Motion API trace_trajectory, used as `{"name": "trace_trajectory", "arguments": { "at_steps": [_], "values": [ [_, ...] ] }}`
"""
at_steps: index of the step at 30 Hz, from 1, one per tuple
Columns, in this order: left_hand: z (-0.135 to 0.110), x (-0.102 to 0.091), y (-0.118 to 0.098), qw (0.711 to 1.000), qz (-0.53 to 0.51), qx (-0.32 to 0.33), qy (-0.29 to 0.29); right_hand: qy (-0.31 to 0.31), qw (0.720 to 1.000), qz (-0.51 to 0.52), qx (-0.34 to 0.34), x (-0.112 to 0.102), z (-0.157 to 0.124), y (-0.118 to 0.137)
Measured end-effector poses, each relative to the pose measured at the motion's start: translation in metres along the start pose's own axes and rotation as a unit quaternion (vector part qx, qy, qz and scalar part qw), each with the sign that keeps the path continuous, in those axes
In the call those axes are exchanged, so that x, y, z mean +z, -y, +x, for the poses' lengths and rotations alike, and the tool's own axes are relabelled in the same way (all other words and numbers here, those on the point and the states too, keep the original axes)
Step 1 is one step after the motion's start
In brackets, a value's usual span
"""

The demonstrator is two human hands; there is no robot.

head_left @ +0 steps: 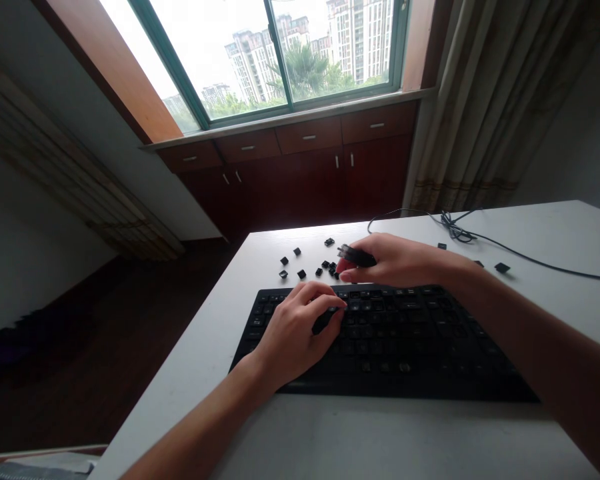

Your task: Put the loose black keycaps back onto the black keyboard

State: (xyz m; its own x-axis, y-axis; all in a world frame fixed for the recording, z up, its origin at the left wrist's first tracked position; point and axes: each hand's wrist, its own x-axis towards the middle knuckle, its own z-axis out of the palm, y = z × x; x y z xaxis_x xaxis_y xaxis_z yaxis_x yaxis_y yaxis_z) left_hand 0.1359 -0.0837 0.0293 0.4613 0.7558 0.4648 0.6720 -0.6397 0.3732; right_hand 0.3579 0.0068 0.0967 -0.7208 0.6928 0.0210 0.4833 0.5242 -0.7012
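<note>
A black computer keyboard (405,347) lies on the white table (380,437), and several of its keys look bare of keycaps. My left hand (300,333) curves over the keyboard's left half with its fingertips on the keys. A dark shape shows between its thumb and fingers, too shadowed to tell whether it is held. My right hand (400,261) is above the keyboard's top edge, pinching a small black tool (356,255). Just left of that tool lie several loose black keycaps (310,265) on the tabletop.
A black cable (510,252) curls along the table's far right, with a tangled bundle near the back edge. Several more keycaps (502,267) lie to the right. The table's left edge drops to a dark wooden floor. Cabinets and a window stand beyond.
</note>
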Motion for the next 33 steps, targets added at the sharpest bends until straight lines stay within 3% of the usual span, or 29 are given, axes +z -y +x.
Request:
{"name": "trace_trajectory", "arguments": {
  "at_steps": [4,8,11,13,15,23,28,33],
  "values": [
    [0.001,-0.001,-0.001,1.0,-0.002,-0.003,0.007,-0.036,0.982,0.182,-0.034,0.008,0.005,-0.002],
    [0.0,-0.001,-0.002,1.0,-0.01,-0.006,0.007,-0.106,0.94,0.319,-0.066,0.015,0.01,0.0],
    [0.0,-0.001,-0.002,1.0,-0.01,-0.007,0.007,-0.175,0.89,0.411,-0.087,0.017,0.013,0.004],
    [0.0,-0.001,-0.002,1.0,-0.009,-0.007,0.008,-0.2,0.859,0.461,-0.1,0.018,0.015,0.007],
    [0.0,-0.001,-0.002,1.0,-0.009,-0.007,0.008,-0.214,0.844,0.479,-0.106,0.02,0.015,0.009],
    [0.001,-0.001,-0.002,1.0,-0.004,-0.004,0.006,-0.21,0.84,0.491,-0.099,0.02,0.007,0.021],
    [0.001,-0.001,-0.003,1.0,-0.006,-0.004,0.008,-0.255,0.829,0.481,-0.126,0.024,0.005,0.03],
    [0.0,0.0,-0.001,1.0,-0.002,-0.004,0.009,-0.22,0.875,0.424,-0.081,0.054,0.014,0.011]
  ]
}}
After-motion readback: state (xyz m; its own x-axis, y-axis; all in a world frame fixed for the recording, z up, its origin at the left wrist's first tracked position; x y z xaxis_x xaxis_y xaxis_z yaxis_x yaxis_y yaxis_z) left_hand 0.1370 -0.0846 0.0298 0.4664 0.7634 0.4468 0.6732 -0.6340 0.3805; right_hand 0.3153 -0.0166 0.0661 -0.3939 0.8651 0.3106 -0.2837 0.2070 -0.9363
